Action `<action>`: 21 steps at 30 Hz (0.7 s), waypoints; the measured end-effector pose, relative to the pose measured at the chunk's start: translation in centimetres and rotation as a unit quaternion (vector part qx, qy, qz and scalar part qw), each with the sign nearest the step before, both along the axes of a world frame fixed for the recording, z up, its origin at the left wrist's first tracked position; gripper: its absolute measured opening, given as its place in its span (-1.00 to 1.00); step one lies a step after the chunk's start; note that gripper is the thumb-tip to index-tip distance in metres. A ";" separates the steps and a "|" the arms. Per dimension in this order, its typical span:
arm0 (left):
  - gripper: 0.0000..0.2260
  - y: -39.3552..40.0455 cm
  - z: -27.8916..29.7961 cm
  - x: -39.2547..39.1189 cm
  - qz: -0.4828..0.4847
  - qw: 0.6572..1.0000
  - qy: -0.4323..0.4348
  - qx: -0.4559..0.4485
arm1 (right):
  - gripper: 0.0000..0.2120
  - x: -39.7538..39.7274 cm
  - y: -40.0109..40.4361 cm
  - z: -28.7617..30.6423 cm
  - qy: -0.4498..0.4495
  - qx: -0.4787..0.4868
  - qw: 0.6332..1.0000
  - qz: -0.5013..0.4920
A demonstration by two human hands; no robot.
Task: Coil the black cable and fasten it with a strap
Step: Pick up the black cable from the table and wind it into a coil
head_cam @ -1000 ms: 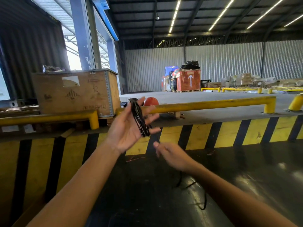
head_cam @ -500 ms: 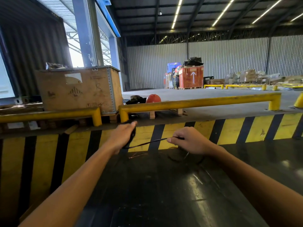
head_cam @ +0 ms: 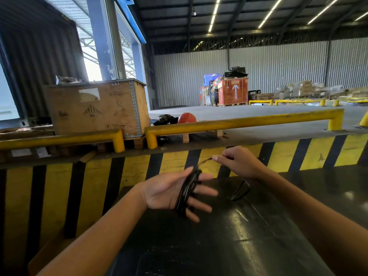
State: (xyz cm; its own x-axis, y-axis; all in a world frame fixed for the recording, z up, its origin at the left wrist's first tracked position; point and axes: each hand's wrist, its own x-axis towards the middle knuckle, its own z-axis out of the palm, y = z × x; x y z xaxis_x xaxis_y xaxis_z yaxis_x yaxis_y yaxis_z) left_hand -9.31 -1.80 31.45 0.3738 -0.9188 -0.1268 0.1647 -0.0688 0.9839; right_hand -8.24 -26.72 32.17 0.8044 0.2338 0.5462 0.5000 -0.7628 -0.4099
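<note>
The black cable [head_cam: 187,191] is wound in several loops around the spread fingers of my left hand [head_cam: 169,193], which is held palm up over a shiny black surface. A short stretch of cable runs from the coil up to my right hand [head_cam: 240,163], which pinches it between thumb and fingers a little higher and to the right. Below the right wrist a loose loop of the cable [head_cam: 240,191] hangs down to the surface. No strap is visible.
The shiny black surface [head_cam: 229,236] lies under both hands. Behind it stands a yellow-and-black striped wall [head_cam: 127,174] topped by yellow rails [head_cam: 239,122]. A wooden crate [head_cam: 95,108] and an orange helmet [head_cam: 186,117] sit beyond the rails.
My left hand has turned palm up and dropped lower, showing the coil around its fingers. My right hand has moved up and to the right, drawing the cable over the coil.
</note>
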 end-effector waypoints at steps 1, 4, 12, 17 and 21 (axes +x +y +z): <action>-0.55 -0.3 0.5 0.0 0.011 0.997 0.024 -0.067 | -0.61 -0.2 0.6 -0.7 0.024 0.016 1.000 0.004; -0.57 -1.8 2.4 -0.2 0.142 0.964 0.051 -0.219 | -0.58 -1.2 3.4 -3.4 0.108 0.065 0.992 0.029; -0.62 -0.3 3.7 2.0 0.440 0.869 -0.189 -0.121 | -0.81 -3.5 7.1 -6.7 0.219 -0.034 0.967 0.129; -0.61 2.0 1.1 2.3 0.434 0.776 -0.408 0.207 | -0.80 -3.0 4.5 -2.1 0.154 -0.080 0.978 0.118; -0.74 0.7 -0.3 0.7 0.256 0.841 -0.360 0.312 | -0.80 -2.5 3.2 1.0 0.109 -0.092 0.979 0.144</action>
